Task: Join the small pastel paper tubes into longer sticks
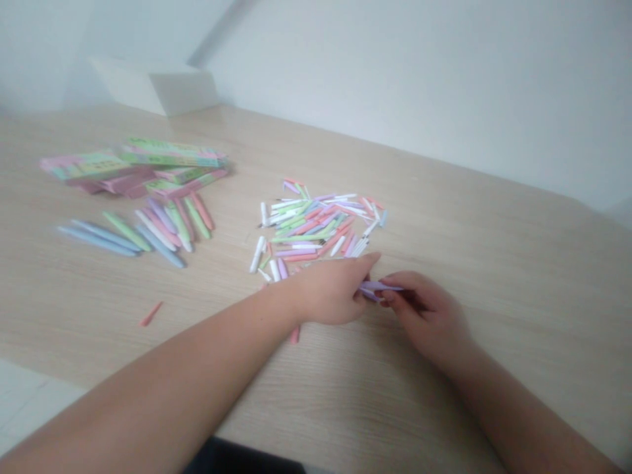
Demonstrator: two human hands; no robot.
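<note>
Both hands meet just right of a pile of loose pen parts (pixel 316 227) in purple, green, red, blue and white. My left hand (pixel 330 289) reaches across the table, its fingers curled round a purple pen part (pixel 371 293) and its grip partly hidden behind the hand. The thumb and fingertips of my right hand (pixel 432 313) pinch a slim, pointed purple piece (pixel 385 286), which lines up with what the left hand holds. Blur hides whether the two purple pieces are joined. Under my left forearm, a red part (pixel 295 334) shows on the table.
Several finished-looking pastel pens (pixel 180 227) lie at the left, with colourful pen boxes (pixel 133 164) stacked behind them. A single small red piece (pixel 151 314) lies nearer to me. Toward the wall stands a white box (pixel 182 91) on the wooden table (pixel 518 263).
</note>
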